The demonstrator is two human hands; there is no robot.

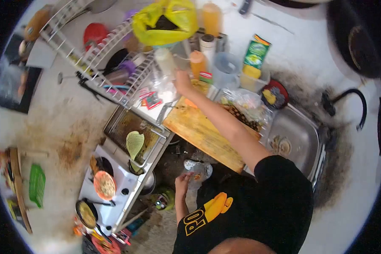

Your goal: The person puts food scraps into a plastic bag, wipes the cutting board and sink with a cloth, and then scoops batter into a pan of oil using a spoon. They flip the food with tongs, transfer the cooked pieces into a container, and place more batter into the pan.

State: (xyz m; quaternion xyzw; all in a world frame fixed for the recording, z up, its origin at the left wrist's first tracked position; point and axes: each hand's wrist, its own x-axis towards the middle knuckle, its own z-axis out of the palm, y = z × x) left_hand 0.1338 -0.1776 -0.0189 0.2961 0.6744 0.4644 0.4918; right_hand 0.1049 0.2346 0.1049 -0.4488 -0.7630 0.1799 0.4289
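Observation:
My right hand [183, 83] reaches across the wooden cutting board [199, 133] to the counter's far side. Its fingers are curled at the edge of a clear plastic bag [163, 88], close by a whitish squeeze bottle [164, 59]; the fingertips are partly hidden. An orange bottle [197, 63] and a small green-and-red packet [205, 76] stand just beyond that hand. Red sachets [151, 100] and a knife [163, 113] lie left of the board. My left hand [182, 183] hangs low in front of the body, fingers loosely apart, with nothing clearly in it.
A sink [298, 131] lies right of the board, beside a bagged pile of food [245, 101]. The dish rack [101, 55] stands at upper left. On the stove [114, 184] are an orange bowl [104, 185] and a pan [86, 213]. A green strainer [135, 144] rests over the tray.

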